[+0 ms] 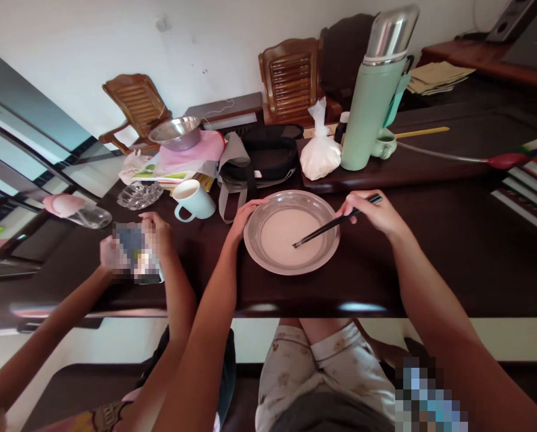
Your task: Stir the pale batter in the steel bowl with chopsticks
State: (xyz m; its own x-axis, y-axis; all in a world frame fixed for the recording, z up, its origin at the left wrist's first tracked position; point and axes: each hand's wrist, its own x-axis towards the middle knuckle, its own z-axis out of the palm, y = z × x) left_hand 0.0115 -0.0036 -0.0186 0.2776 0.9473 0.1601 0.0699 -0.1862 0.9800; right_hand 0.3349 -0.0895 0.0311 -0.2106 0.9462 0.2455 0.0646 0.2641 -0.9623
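Observation:
A shallow metal bowl point(255, 247) stands on the dark table in front of me, with a pale, milky liquid point(279, 231) in it. My left hand point(246, 217) grips the bowl's left rim, its fingers over the edge. In my right hand point(371, 210) is a pair of dark chopsticks point(326, 227), slanting down to the left. Their tips touch the liquid near the middle of the bowl. Behind the bowl sits a knotted clear plastic bag of white powder point(321, 157).
Left of me, another person's hands point(156, 231) hold a blurred-out object. Beyond the bowl are a white mug point(193, 200), a glass ashtray point(140, 195), a black bag point(268, 157) and a tall green thermos point(371, 111). Stacked books point(527, 201) lie at the right.

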